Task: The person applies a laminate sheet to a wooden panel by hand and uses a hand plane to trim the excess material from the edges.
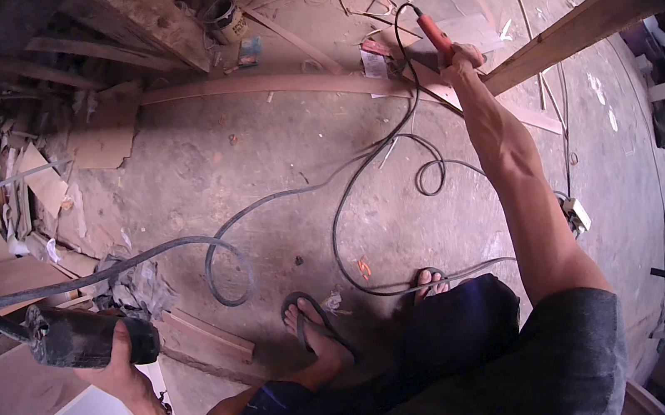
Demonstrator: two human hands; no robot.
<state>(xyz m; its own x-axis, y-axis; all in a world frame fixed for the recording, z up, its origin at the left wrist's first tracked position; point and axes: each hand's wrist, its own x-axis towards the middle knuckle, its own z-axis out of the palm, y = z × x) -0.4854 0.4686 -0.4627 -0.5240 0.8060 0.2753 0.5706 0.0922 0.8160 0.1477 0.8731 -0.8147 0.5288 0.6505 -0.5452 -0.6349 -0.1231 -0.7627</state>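
At the lower left, my left hand [121,371] is closed around a black corded power tool [85,339] with a thick, dusty cylindrical body. Its grey cord [145,255] leaves the far-left end, then loops across the floor. My right arm reaches far forward. The right hand [463,61] is wrapped round an orange-red corded power tool [434,31] with a slim body. A black cord [412,71] runs from that tool's far end back toward my feet. The working end of the orange-red tool is hidden by my hand, so its exact kind cannot be made out.
A wooden beam [570,37] slants in from the right, beside my right hand. A long plank [250,89] lies across the floor. A white socket block [576,216] sits right of my forearm. Wood offcuts [44,182] crowd the left, and a bucket [226,22] stands far off.
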